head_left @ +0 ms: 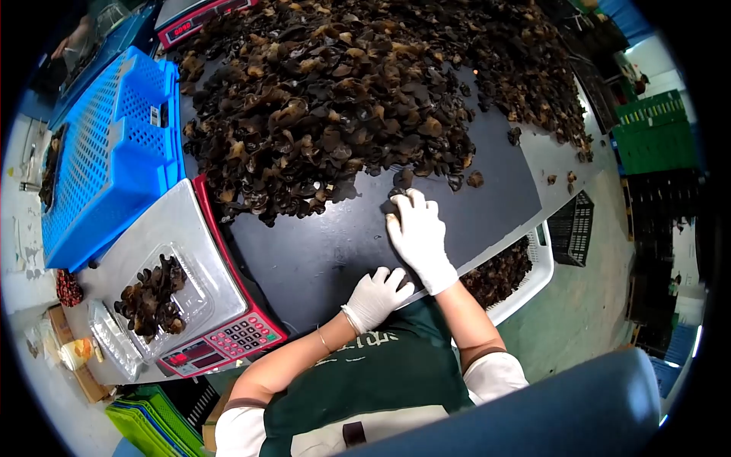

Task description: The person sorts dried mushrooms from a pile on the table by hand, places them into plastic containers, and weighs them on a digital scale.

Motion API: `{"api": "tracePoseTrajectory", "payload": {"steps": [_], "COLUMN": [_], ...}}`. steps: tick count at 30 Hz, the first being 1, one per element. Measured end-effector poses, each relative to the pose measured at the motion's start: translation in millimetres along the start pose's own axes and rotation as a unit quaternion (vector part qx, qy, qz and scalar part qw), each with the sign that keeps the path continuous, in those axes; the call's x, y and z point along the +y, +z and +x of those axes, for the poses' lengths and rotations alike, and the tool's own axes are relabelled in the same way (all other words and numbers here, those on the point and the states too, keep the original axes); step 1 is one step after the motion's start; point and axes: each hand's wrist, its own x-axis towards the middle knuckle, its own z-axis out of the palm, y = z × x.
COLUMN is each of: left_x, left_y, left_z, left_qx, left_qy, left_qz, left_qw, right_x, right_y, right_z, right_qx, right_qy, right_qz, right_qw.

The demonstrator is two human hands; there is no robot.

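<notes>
My right hand (419, 238), in a white glove, reaches over the dark tabletop (327, 247), its fingers bent around a small dark piece of wood ear mushroom (395, 199). Closer to my body, my left hand (376, 299), also gloved, is closed with a dark mushroom piece (406, 282) at its fingertips. Beyond both hands spreads a large heap of brown-black wood ear mushrooms (327, 114). To the left, a clear plastic tray (199, 302) with mushrooms in it sits on a red-framed scale (179, 221).
Blue perforated crates (99, 164) stand at the left. Below the table's right edge is a white basket (542, 266) of mushrooms, with a black crate (572, 228) beyond it. Another scale (183, 29) stands at the back left. Clear trays (114, 339) lie beside the near scale.
</notes>
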Motion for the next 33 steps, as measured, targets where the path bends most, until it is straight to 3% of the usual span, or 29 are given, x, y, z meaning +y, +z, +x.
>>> {"api": "tracePoseTrajectory", "payload": {"steps": [2,4,5,6,7,8,10,11,12,13,14,15,17,18,20,22,23,24,26,28,30,33], "left_x": [-5.8,-11.2,-11.8,-11.7,-9.9,-10.3,-10.9,-10.7,-10.7,-11.0,-11.8,-13.9,-15.8,-16.6,-23.8,-30.0,-42.4,-48.0,-70.4,-94.2,-113.0,-124.5], "left_y": [2.1,-2.0,-4.5,-7.8,-19.4,-30.3,-53.6,-66.6,-85.2,-102.4,-118.1,-131.4,-154.5,-165.5,-186.8,-213.9,-230.5,-236.7,-249.1,-256.1,-261.5,-254.6], "left_z": [0.0,1.0,-0.6,-3.3,-5.5,-9.3,-20.8,-28.8,-36.7,-45.0,-53.8,-63.9,-87.7,-101.8,-130.8,-157.5,-175.3,-185.6,-214.6,-234.9,-244.4,-255.9], "left_qx": [0.010,0.050,0.067,0.084,0.082,0.093,0.137,0.151,0.143,0.161,0.179,0.194,0.222,0.240,0.279,0.365,0.364,0.474,0.531,0.532,0.465,0.332], "left_qy": [-0.002,-0.021,-0.053,-0.084,-0.125,-0.139,-0.156,-0.166,-0.183,-0.185,-0.188,-0.197,-0.225,-0.243,-0.262,-0.296,-0.310,-0.348,-0.438,-0.460,-0.450,-0.465], "left_qz": [-0.031,-0.098,-0.141,-0.184,-0.244,-0.290,-0.359,-0.404,-0.443,-0.445,-0.445,-0.441,-0.468,-0.490,-0.407,-0.316,-0.168,-0.209,-0.136,-0.101,-0.033,0.082], "left_qw": [0.999,0.994,0.986,0.976,0.958,0.942,0.910,0.887,0.866,0.861,0.857,0.854,0.825,0.802,0.829,0.824,0.862,0.781,0.713,0.703,0.762,0.817], "right_x": [-1.2,19.5,28.1,52.9,53.5,50.8,52.6,49.7,48.2,47.3,44.2,25.5,10.4,7.7,18.1,23.8,14.4,4.3,-57.1,-122.5,-183.6,-263.2], "right_y": [9.8,18.6,22.3,40.3,16.4,-6.1,-4.5,-11.8,-3.6,10.3,21.1,16.1,25.6,25.8,31.4,32.6,29.8,24.0,1.4,-13.3,-26.5,-38.0], "right_z": [0.0,4.9,7.2,14.2,16.8,19.8,23.4,25.5,29.0,32.6,35.4,39.4,53.9,62.8,75.4,77.0,73.3,72.6,62.4,51.5,46.5,44.4], "right_qx": [0.017,0.052,0.084,0.161,0.058,-0.050,0.011,-0.024,-0.027,0.049,0.124,0.018,0.042,0.044,0.082,0.047,0.047,0.046,0.017,-0.055,-0.111,-0.096], "right_qy": [0.005,0.015,0.053,-0.006,0.152,0.302,0.273,0.279,0.274,0.121,-0.041,0.043,0.019,0.023,-0.010,0.038,0.032,0.028,0.014,-0.044,-0.178,-0.374], "right_qz": [-0.011,0.094,0.216,0.251,0.382,0.492,0.580,0.492,0.493,0.345,0.179,0.130,0.001,0.002,0.067,0.222,0.284,0.343,0.416,0.485,0.508,0.476], "right_qw": [1.000,0.994,0.971,0.955,0.910,0.815,0.768,0.825,0.825,0.930,0.975,0.990,0.999,0.999,0.994,0.973,0.957,0.938,0.909,0.871,0.836,0.790]}}
